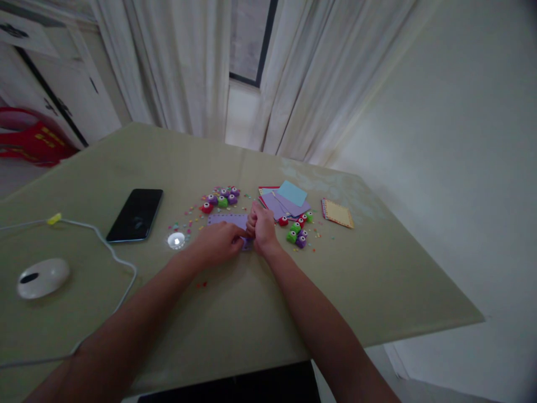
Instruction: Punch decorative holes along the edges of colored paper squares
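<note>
A purple card with a dotted border (pixel 224 219) lies flat on the table, partly covered by both hands. My left hand (pixel 217 242) rests at its near side, fingers curled, the index fingertip reaching toward my right hand. My right hand (pixel 262 226) is closed in a fist, thumb side up, over the card's right end. What lies between the fingers of either hand is hidden. Red, green and purple beads with eye-like dots sit in two groups, one behind the card (pixel 222 201) and one right of my right hand (pixel 297 227).
Loose cards in blue, purple and red (pixel 296 193) overlap behind my right hand. A yellow card stack (pixel 338 212) lies farther right. Tiny confetti bits surround the beads. At left are a black phone (pixel 136 215), a shiny round disc (pixel 176 240), a white mouse (pixel 43 278) and a white cable (pixel 123 261).
</note>
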The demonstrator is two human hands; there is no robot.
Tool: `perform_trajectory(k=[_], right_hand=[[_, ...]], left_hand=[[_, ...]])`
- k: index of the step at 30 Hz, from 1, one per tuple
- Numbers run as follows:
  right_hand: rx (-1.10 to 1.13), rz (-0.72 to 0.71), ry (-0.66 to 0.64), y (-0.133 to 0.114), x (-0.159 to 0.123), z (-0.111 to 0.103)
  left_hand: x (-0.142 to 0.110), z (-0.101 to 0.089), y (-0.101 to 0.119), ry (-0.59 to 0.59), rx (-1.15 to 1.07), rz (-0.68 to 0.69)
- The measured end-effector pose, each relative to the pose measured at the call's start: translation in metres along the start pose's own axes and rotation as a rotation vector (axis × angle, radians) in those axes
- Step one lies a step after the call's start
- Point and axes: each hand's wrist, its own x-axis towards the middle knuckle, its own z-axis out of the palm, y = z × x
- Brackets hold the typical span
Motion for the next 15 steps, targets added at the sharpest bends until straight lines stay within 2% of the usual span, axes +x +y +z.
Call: perform_trajectory(k=[4,9,12,15], right_hand=[[0.024,-0.064,-0.031,0.004,-0.003,-0.003],[0.124,-0.293,-0.06,0.013,-0.019,-0.013],[0.07,-0.395,-0.036,0.018,-0.022,-0.021],[0.017,-0.438,0.004,0.021,-0.016,-0.031]], left_hand=[[-0.002,0.002,0.002,0.024,0.031,0.027],[-0.004,0.006,0.002,0.06,0.023,0.054],[-0.003,0.01,0.0,0.103,-0.039,0.056],[0.001,0.016,-0.004,0.158,-0.103,0.017]])
